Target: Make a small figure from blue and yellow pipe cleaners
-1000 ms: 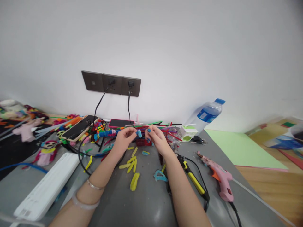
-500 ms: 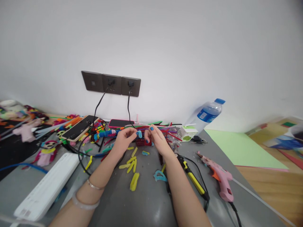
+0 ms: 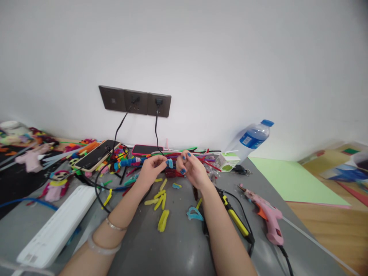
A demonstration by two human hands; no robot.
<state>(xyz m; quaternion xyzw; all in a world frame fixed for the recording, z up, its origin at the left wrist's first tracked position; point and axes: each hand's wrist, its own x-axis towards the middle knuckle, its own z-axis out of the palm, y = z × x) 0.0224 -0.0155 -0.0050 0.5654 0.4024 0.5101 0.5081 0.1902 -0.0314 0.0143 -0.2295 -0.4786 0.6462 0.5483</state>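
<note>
My left hand pinches a small folded piece of light-blue fuzzy pipe cleaner between thumb and forefinger. Just to its right, apart from that piece, my right hand has its fingers curled in; whether anything tiny is in them I cannot make out. On the grey table below lie several yellow pipe cleaner pieces and a thicker folded yellow one. A small blue-and-yellow piece rests under the gap between the hands. A light-blue loop lies beside my right forearm.
At right are a pink hot glue gun, a yellow-and-black tool, green paper and a tilted water bottle. A white power strip, cables, a phone and a pipe cleaner doll are at left.
My right hand has turned and its fingers have curled in more, showing more of the blue nails. The left hand keeps its pinch on the light-blue piece, almost unmoved.
</note>
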